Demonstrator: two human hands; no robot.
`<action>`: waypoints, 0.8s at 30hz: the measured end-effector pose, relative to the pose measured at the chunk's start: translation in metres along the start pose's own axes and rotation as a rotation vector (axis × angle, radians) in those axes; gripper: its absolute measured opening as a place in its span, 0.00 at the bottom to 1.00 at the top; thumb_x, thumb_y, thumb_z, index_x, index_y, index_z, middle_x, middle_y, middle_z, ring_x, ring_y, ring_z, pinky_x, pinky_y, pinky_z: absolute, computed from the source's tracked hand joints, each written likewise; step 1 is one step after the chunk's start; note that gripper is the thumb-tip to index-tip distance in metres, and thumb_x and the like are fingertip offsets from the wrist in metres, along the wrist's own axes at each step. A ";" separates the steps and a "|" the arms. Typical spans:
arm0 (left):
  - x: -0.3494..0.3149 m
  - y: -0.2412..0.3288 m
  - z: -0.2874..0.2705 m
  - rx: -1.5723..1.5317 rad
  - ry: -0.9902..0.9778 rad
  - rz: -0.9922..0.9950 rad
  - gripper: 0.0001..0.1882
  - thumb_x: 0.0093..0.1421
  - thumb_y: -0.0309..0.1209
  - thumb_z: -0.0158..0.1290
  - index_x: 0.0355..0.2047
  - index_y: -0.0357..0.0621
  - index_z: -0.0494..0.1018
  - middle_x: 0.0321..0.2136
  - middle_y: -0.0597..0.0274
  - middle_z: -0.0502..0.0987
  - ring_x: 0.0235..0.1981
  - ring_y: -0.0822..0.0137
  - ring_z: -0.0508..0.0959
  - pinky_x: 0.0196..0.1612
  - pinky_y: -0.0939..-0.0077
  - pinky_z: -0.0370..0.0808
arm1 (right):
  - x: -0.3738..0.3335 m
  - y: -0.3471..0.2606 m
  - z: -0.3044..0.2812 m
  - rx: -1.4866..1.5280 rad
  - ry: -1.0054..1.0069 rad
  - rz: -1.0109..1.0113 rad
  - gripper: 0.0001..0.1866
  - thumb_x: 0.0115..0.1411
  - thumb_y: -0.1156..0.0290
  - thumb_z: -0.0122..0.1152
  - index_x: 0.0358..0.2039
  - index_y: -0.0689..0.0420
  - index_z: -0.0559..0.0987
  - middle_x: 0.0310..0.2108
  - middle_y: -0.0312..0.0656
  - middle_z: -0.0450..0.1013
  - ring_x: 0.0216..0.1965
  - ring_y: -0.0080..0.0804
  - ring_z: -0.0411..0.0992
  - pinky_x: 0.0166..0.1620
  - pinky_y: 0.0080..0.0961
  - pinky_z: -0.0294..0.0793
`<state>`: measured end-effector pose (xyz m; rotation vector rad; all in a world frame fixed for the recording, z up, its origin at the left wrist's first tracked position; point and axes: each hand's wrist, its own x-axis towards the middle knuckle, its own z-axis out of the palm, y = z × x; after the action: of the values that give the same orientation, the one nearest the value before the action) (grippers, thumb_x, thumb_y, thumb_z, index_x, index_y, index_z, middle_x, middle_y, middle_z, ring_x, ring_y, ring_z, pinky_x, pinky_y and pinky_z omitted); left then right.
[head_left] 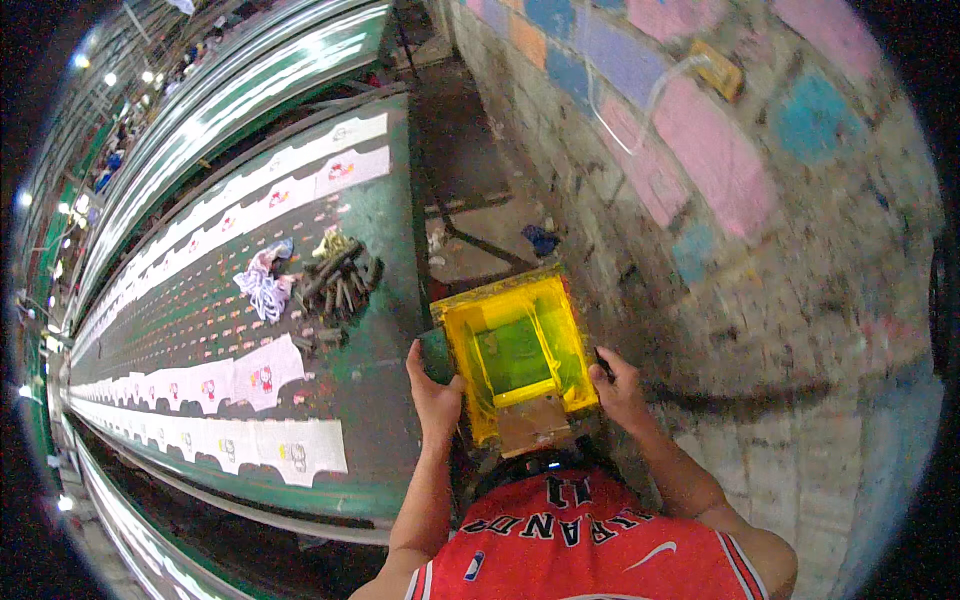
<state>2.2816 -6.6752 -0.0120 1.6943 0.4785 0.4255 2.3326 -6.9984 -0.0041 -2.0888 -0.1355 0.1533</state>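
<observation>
In front of my body is a yellow screen-printing frame (580, 345), slightly tilted, with a translucent green-yellow mesh window (515, 355). A brown piece, like cardboard or tape (533, 425), covers part of its near side. My left hand (435, 395) grips the frame's left edge, its fingers partly hidden, beside a dark green flat patch. At the right edge my right hand (622, 390) is closed, with a small dark piece showing by its fingertips.
On my left runs a long green printing table (380, 400) with rows of white printed fabric pieces (300, 450). A heap of dark rolled pieces (340, 285) and a bundle of pale rags (267, 282) lie on it. A painted brick wall (720, 190) stands at my right.
</observation>
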 end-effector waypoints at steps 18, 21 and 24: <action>0.290 0.057 0.083 0.295 0.351 -0.132 0.50 0.50 0.21 0.63 0.73 0.34 0.54 0.69 0.41 0.64 0.71 0.48 0.64 0.73 0.62 0.61 | 0.403 -0.062 0.051 -0.010 -0.182 -0.075 0.23 0.70 0.59 0.61 0.57 0.64 0.79 0.49 0.56 0.82 0.52 0.45 0.80 0.58 0.38 0.76; 0.350 0.062 0.109 0.282 0.393 -0.170 0.50 0.50 0.20 0.63 0.73 0.34 0.54 0.69 0.40 0.63 0.71 0.48 0.64 0.73 0.62 0.61 | 0.482 -0.059 0.058 -0.027 -0.213 -0.109 0.23 0.70 0.60 0.62 0.56 0.64 0.80 0.48 0.56 0.82 0.50 0.44 0.80 0.57 0.37 0.76; 0.425 0.072 0.130 0.229 0.419 -0.154 0.49 0.50 0.20 0.62 0.73 0.33 0.54 0.69 0.39 0.63 0.72 0.48 0.63 0.73 0.62 0.60 | 0.570 -0.069 0.063 0.028 -0.221 -0.128 0.22 0.70 0.60 0.62 0.55 0.64 0.80 0.46 0.55 0.82 0.49 0.43 0.80 0.55 0.37 0.76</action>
<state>2.7151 -6.5677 0.0439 1.7733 0.9886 0.6357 2.8822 -6.8189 -0.0059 -2.0238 -0.3975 0.3057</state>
